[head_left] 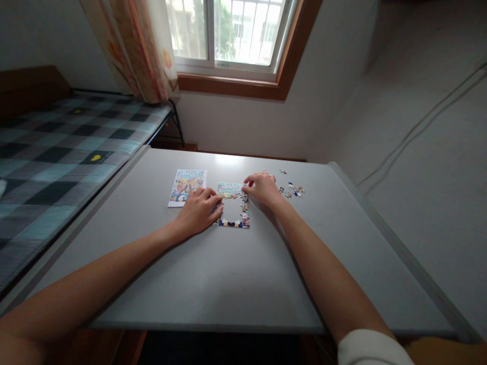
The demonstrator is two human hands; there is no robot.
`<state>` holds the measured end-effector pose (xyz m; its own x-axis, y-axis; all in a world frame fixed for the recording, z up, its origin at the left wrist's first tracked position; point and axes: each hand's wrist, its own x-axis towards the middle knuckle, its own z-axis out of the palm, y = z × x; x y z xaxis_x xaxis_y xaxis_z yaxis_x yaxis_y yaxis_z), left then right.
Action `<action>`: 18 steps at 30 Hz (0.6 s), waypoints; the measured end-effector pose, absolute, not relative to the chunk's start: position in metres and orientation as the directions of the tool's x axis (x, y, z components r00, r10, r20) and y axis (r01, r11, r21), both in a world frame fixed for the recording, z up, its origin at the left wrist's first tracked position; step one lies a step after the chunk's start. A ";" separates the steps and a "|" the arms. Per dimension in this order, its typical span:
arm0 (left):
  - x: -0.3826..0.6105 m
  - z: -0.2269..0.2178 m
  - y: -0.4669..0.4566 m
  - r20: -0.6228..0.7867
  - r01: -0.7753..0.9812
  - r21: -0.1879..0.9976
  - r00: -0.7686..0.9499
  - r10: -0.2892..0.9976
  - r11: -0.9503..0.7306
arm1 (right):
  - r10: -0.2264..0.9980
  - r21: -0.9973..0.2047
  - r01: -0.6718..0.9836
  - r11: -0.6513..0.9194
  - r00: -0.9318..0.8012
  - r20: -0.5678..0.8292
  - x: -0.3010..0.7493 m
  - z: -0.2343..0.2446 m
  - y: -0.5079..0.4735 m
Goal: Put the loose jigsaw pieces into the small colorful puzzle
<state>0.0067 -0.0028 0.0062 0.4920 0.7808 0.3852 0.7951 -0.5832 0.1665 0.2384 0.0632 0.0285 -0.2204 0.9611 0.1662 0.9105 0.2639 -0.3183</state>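
A partly assembled jigsaw puzzle lies flat on the table, its pieces forming a frame around a bare middle. My left hand rests at its left side, fingers spread and touching the left border. At the upper right corner is my right hand, thumb and index finger curled toward each other. Whatever lies between those fingertips is too small to make out. Left of the puzzle, partly behind my left hand, lies a colourful reference picture headed "BLUEY". Loose puzzle pieces are scattered beyond my right hand.
The pale table has raised side edges. A bed with a checked cover stands along its left. Behind are a window and a patterned curtain. A cable runs along the right wall.
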 end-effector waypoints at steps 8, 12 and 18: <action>0.006 0.007 -0.003 0.387 0.796 0.163 0.492 0.780 -0.583 | 0.960 -0.325 0.905 0.274 -0.235 0.155 0.238 0.029 0.063; 0.006 0.007 -0.003 0.391 0.793 0.167 0.492 0.778 -0.586 | 0.958 -0.340 0.898 0.279 -0.240 0.155 0.238 0.029 0.064; 0.006 0.007 -0.003 0.378 0.795 0.163 0.497 0.781 -0.584 | 0.959 -0.351 0.894 0.280 -0.242 0.149 0.238 0.030 0.063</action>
